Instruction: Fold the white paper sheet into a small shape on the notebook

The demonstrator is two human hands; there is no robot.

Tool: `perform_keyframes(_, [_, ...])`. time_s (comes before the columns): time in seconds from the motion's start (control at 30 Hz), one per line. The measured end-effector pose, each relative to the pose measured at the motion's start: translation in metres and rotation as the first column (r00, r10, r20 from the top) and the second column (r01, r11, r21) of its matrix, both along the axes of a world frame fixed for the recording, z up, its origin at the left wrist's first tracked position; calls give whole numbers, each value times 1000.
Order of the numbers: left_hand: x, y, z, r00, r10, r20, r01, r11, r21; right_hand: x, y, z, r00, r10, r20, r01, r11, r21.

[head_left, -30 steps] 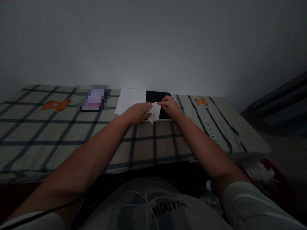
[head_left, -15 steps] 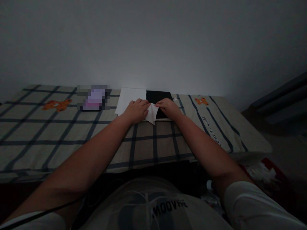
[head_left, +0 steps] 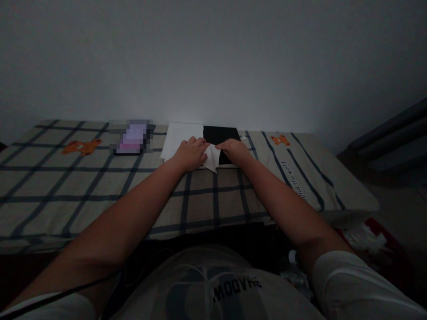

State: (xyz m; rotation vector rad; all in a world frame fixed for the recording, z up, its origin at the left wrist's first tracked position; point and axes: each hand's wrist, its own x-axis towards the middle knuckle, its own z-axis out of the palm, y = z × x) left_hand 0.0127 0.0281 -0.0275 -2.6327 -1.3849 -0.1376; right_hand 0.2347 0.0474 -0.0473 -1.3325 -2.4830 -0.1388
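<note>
A small piece of folded white paper (head_left: 212, 162) lies between my hands, its pointed end toward me. My left hand (head_left: 190, 154) presses on its left side, fingers bent and close together. With thumb and forefinger, my right hand (head_left: 236, 152) pinches the upper right edge of the same paper. Beneath them are white sheets (head_left: 183, 135) on the left and a flat black surface (head_left: 222, 134) on the right, perhaps a notebook's cover. My fingers hide part of the folds.
A phone with a lit, blurred screen (head_left: 133, 137) stands to the left on the checked tablecloth (head_left: 160, 182). A pale wall (head_left: 213, 62) rises behind the table. Low on the right is a red container (head_left: 376, 231) with crumpled white stuff in it.
Both hands keep almost the same place on the folded paper. Its lower tip has shifted very slightly to the right.
</note>
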Motion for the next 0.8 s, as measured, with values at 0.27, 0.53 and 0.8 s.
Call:
perform_keyframes(0.27, [0,4,-1,1000,-11,-14,11,1000,20,-2,-6,5,996,-56,66,55,998,6])
perform_keyframes(0.53, [2,1,1,1000,-5,-29,6,1000,24,-1,-10,11,992,-69,103,70,998,-5])
perform_keyframes(0.8, [0,-2,-4,1000,-22,19,21,998,67,2,-9,9,998,44,-47,-41,998,55])
